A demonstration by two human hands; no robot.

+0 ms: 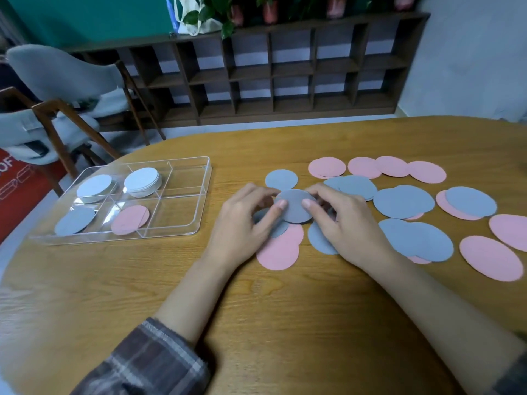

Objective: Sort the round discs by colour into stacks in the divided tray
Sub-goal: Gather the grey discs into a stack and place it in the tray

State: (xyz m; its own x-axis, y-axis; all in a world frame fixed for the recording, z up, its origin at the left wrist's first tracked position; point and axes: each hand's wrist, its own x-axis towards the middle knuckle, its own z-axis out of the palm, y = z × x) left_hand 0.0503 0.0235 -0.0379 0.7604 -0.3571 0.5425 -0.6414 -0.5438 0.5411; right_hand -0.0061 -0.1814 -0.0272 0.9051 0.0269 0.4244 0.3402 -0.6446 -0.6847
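Both hands are working over the surface (pixel 285 323), well to the right of the clear divided tray (pixel 186 178). The left hand (pixel 239 226) and right hand (pixel 350 226) are each pinching an opposite edge of one grey disc (pixel 295 208), thumbs on its top face, so it is sitting between the two grips and overlapping a pink disc (pixel 281 252). The tray is holding white stacks (pixel 142 181) in two far cells and a second grey disc (pixel 74 220) and a second pink disc (pixel 129 219) in near cells, while loose discs (pixel 405 202) are lying to the right.
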